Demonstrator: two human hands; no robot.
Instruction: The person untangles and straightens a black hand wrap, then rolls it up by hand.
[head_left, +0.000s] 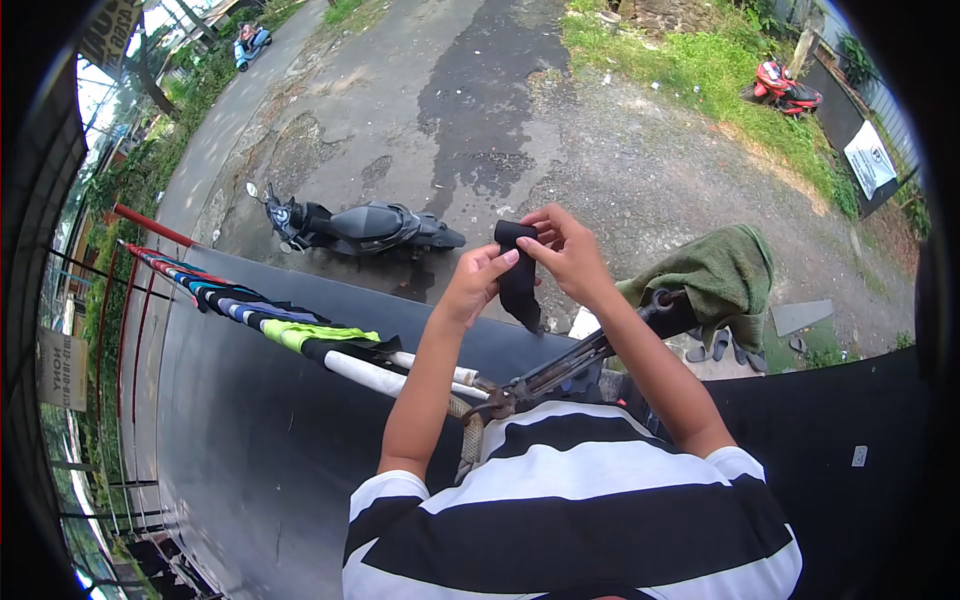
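Between my two hands is a black cloth strip (519, 292), its upper end looking rolled and its lower part hanging down. My left hand (476, 284) pinches its left side, thumb pressed on the cloth. My right hand (570, 256) grips the rolled top from the right, with the thumb across the front and fingers behind. Below them, a metal turnbuckle (560, 375) joins a padded white bar (365, 376). Along that bar hang several folded cloths, among them a bright lime one (310, 333).
A green towel (715, 280) drapes over a post to the right. A dark padded surface (260, 430) spreads below the bar. Beyond stands a parked black motorcycle (370, 222) on the pavement. Several sandals (722, 345) lie at right.
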